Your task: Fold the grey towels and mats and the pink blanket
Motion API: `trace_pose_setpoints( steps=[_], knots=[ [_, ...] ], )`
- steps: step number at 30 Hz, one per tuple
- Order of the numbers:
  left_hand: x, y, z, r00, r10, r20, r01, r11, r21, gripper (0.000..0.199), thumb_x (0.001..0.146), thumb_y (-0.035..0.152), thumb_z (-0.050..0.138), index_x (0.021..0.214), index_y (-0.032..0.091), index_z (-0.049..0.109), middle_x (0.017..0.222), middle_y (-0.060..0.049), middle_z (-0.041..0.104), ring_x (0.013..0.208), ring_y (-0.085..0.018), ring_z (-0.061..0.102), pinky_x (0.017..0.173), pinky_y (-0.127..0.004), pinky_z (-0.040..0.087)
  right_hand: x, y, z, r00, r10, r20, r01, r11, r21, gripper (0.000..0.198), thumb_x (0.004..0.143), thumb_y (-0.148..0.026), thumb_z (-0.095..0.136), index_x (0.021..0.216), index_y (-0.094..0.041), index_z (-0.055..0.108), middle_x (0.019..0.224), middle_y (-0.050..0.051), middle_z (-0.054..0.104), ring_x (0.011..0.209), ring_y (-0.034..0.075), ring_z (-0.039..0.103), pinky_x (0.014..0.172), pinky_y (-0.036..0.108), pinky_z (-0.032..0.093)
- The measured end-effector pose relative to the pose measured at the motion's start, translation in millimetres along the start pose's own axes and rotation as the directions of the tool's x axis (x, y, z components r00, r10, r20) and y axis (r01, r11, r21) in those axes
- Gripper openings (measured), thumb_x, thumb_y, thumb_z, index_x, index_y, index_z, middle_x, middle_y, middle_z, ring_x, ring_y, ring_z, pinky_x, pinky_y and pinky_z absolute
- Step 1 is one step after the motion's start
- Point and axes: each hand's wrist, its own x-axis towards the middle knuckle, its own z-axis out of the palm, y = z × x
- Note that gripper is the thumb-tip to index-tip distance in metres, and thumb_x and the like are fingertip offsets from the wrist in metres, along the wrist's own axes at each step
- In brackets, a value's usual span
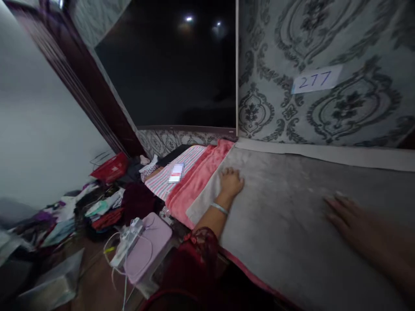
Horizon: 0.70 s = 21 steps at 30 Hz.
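A wide grey cloth (pixel 275 207) is spread over a raised surface, with wrinkles near its left part. My left hand (pixel 231 182) rests on the cloth near its left edge, fingers a little bent and apart, a bracelet on the wrist. Farther right, my right hand (pixel 348 216) lies stretched out over the same cloth, slightly blurred. Neither hand visibly holds anything. A pink-red fleece layer (pixel 201 185) shows along the cloth's left side, and a striped cloth (pixel 158 186) lies beyond it.
A lit phone (pixel 177 172) sits on the striped cloth. At lower left stand a pink-lidded box (pixel 158 233) with a white power strip (pixel 128 242) and cables, piles of clothes (pixel 106 209) and a red basket (pixel 112 168). A dark screen (pixel 175 65) and patterned wall (pixel 324 112) rise behind.
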Motion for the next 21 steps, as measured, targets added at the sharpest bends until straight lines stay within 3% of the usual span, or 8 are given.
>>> trace_pose_setpoints(
  steps=[5, 9, 12, 14, 17, 21],
  knots=[
    [1, -9, -6, 0.987, -0.154, -0.053, 0.157, 0.987, 0.044, 0.041, 0.1, 0.038, 0.042, 0.128, 0.019, 0.065, 0.135, -0.015, 0.059, 0.13, -0.031, 0.047, 0.109, -0.048, 0.036, 6, 13, -11, 0.988, 0.153, -0.018, -0.154, 0.986, -0.065, 0.077, 0.09, -0.064, 0.016, 0.135, -0.019, 0.059, 0.142, 0.018, 0.057, 0.133, 0.039, 0.051, 0.108, 0.059, 0.043],
    [6, -15, -7, 0.972, -0.231, -0.041, 0.233, 0.971, 0.058, 0.04, 0.101, 0.033, 0.039, 0.129, 0.022, 0.064, 0.136, -0.016, 0.058, 0.132, -0.034, 0.047, 0.107, -0.05, 0.037, 5, 16, -21, 0.991, 0.13, 0.038, -0.127, 0.988, -0.087, 0.071, 0.088, -0.06, 0.023, 0.136, -0.02, 0.057, 0.143, 0.016, 0.058, 0.133, 0.036, 0.052, 0.109, 0.056, 0.044],
    [10, -21, -10, 0.971, -0.238, -0.007, 0.238, 0.969, 0.066, 0.039, 0.1, 0.025, 0.037, 0.126, 0.019, 0.065, 0.129, -0.017, 0.062, 0.124, -0.031, 0.055, 0.101, -0.046, 0.043, -7, 22, -43, 0.986, 0.149, 0.08, -0.14, 0.985, -0.105, 0.07, 0.089, -0.057, 0.027, 0.138, -0.017, 0.057, 0.143, 0.015, 0.057, 0.135, 0.033, 0.05, 0.114, 0.05, 0.04],
    [13, -24, -13, 0.973, -0.231, 0.002, 0.231, 0.971, 0.056, 0.039, 0.099, 0.022, 0.036, 0.123, 0.013, 0.065, 0.126, -0.021, 0.062, 0.12, -0.033, 0.057, 0.098, -0.047, 0.044, -20, 34, -62, 0.969, 0.232, 0.081, -0.218, 0.964, -0.151, 0.07, 0.09, -0.056, 0.028, 0.138, -0.014, 0.057, 0.146, 0.016, 0.055, 0.138, 0.032, 0.048, 0.117, 0.047, 0.037],
    [21, -28, -15, 0.975, -0.22, 0.006, 0.22, 0.975, 0.031, 0.041, 0.098, 0.02, 0.033, 0.124, 0.007, 0.064, 0.121, -0.026, 0.063, 0.119, -0.037, 0.058, 0.096, -0.051, 0.045, -46, 63, -91, 0.908, 0.414, 0.06, -0.392, 0.894, -0.218, 0.07, 0.091, -0.055, 0.028, 0.141, -0.014, 0.054, 0.15, 0.017, 0.051, 0.14, 0.033, 0.045, 0.115, 0.048, 0.037],
    [32, -31, -10, 0.967, -0.253, -0.038, 0.253, 0.967, -0.007, 0.038, 0.097, 0.025, 0.041, 0.122, 0.009, 0.064, 0.124, -0.023, 0.063, 0.119, -0.037, 0.058, 0.096, -0.053, 0.045, -80, 104, -120, 0.784, 0.62, -0.025, -0.604, 0.752, -0.265, 0.068, 0.092, -0.058, 0.026, 0.141, -0.019, 0.054, 0.152, 0.019, 0.047, 0.14, 0.038, 0.044, 0.106, 0.061, 0.042]
  ],
)
